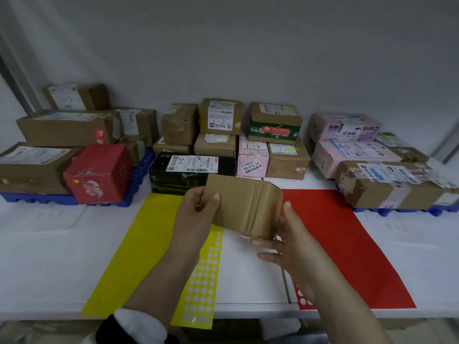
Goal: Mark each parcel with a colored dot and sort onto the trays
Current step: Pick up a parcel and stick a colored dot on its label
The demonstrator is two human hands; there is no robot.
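Note:
A small brown taped parcel (244,206) is held in the air above the middle of the table. My left hand (198,212) grips its left end, thumb on the near face. My right hand (285,244) supports its right end and underside, thumb up along the side and fingers curled beneath. Below lie a yellow sticker sheet (202,281) with several dots peeled off, a yellow sheet (139,256) and a red sheet (347,244). A blue tray (49,199) at the left and another blue tray (402,210) at the right both carry parcels.
A pile of unsorted parcels (223,145) stands at the back centre against the wall, including a black box (191,170). A red box (98,173) with a yellow dot sits on the left tray. The white table's front edge (248,312) runs near me.

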